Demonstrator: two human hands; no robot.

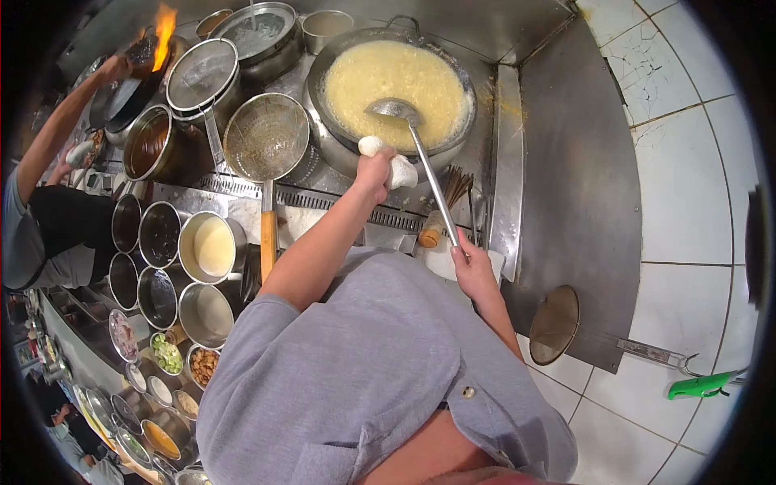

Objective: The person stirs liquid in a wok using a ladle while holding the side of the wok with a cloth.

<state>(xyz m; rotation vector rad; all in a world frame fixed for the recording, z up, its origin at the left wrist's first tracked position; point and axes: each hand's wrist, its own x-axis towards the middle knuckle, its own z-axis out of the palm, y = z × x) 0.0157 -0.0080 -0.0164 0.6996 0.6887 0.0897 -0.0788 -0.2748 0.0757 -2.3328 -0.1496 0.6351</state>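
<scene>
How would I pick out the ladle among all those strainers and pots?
Find the big wok of pale yellow batter at the top of the stove. The ladle rests its bowl in that batter, its long thin metal handle slanting down to the right hand. Unlike the mesh strainer nearby, its bowl is solid.

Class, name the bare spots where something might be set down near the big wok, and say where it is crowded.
Bare: the steel ledge right of the wok of yellow batter. Crowded: left, with round metal pots, strainer.
</scene>
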